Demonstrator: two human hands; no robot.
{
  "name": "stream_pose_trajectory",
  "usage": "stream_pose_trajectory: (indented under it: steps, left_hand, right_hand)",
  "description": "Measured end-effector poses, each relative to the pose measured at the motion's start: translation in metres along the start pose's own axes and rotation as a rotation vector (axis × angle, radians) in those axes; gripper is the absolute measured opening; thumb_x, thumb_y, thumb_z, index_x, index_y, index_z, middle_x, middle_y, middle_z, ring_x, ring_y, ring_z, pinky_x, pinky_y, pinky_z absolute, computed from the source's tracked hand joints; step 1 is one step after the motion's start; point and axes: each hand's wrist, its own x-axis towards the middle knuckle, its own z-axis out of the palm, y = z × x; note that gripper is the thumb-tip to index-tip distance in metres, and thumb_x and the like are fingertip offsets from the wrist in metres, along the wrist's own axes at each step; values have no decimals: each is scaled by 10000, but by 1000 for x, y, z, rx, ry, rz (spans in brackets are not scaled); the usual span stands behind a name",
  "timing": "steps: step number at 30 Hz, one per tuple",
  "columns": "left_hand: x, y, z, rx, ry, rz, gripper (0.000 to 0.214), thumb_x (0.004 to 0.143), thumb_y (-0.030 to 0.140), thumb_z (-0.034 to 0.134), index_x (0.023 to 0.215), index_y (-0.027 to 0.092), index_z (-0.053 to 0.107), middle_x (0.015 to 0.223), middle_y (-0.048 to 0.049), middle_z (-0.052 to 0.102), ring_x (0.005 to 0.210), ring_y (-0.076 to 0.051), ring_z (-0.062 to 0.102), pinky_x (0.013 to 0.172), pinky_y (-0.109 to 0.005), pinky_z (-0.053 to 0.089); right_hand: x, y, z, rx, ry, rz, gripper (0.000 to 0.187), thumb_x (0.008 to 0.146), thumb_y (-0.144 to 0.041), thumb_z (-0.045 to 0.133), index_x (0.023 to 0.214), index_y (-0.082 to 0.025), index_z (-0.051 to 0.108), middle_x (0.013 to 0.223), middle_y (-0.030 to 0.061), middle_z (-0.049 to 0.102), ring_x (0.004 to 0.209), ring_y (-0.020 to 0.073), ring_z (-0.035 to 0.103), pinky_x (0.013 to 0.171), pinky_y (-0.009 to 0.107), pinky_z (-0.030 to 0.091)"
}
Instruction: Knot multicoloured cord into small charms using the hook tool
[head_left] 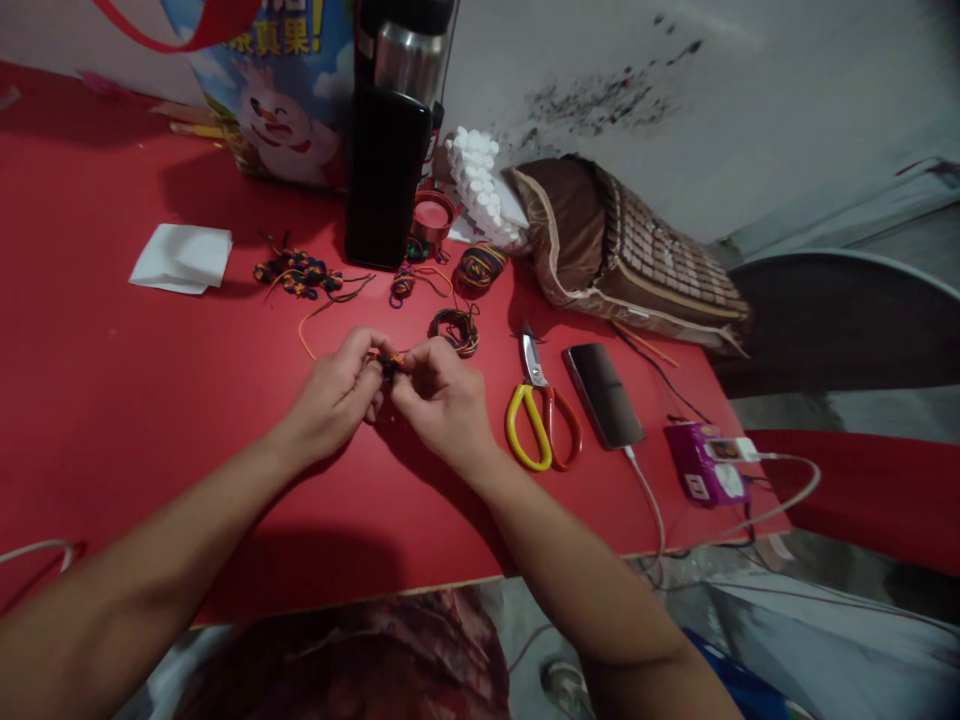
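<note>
Between my two hands is a small knotted piece of dark and orange cord (389,366), partly covered by the fingers. My left hand (341,388) pinches it from the left, and my right hand (442,398) grips its right side with thumb and forefinger. An orange strand (304,335) loops out beyond my left hand. Just past the hands lie a coil of dark multicoloured cord (456,332), a wound ball of cord (481,267) and a small knotted bundle (403,286). Farther left rests a heap of knotted cord pieces (298,273).
Scissors (535,400) with yellow and red handles lie right of my hands, beside a charging phone (604,395) and a purple power box (705,462). A black upright phone-like slab (386,180), a printed bag (289,110), a folded tissue (184,258) and a brown cushion (630,245) stand around the red table.
</note>
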Motion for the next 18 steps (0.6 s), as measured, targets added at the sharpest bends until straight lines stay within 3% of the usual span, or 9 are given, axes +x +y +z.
stream_pose_trajectory:
  steps: [3,5,8,10,13,15,18]
  left_hand:
    - [3,11,-3,-288,43,-80,255,931,248,626,1164,233,526,829,35,674,590,-157,694,503,-268,564]
    - [5,17,-8,-453,110,-151,261,916,336,649,1130,239,536,931,-1,712,591,-200,731,397,-280,535]
    - [7,20,-15,-564,-34,-314,295,902,455,677,969,170,641,728,-41,693,459,-187,647,322,-260,471]
    - [6,18,-16,-626,-141,-408,289,838,405,785,871,137,682,643,-46,668,437,-152,605,347,-227,466]
    - [4,16,-13,-726,-140,-472,259,705,222,915,800,117,698,670,-41,681,515,-114,635,440,-172,492]
    - [4,15,-11,-739,-96,-463,255,681,157,926,784,123,696,667,-32,685,524,-103,633,452,-157,488]
    - [6,15,-9,-738,2,-388,237,683,88,900,766,138,683,651,-24,696,496,-89,606,422,-135,449]
  right_hand:
    - [2,4,-7,23,3,-17,67,927,-220,629,893,-228,571,672,-69,561,544,94,510,540,242,399]
    - [5,6,-14,4,39,-87,19,960,-231,640,947,-225,628,791,-25,641,637,108,568,604,262,447]
    - [9,8,-23,-20,52,-206,64,970,-180,633,993,-230,665,957,29,706,779,139,633,694,300,502]
    - [10,8,-24,-26,5,-316,131,966,-128,614,1008,-239,668,981,38,718,857,159,662,729,315,523]
    - [10,8,-22,-19,-60,-456,212,949,-72,587,1025,-253,668,978,36,722,971,185,682,795,334,547]
    - [9,8,-20,26,-66,-355,208,942,-86,593,1050,-253,653,1013,39,709,909,168,671,749,313,550]
    - [9,8,-19,262,-130,-23,262,916,-168,644,1149,-269,581,1114,36,664,686,104,595,533,243,486]
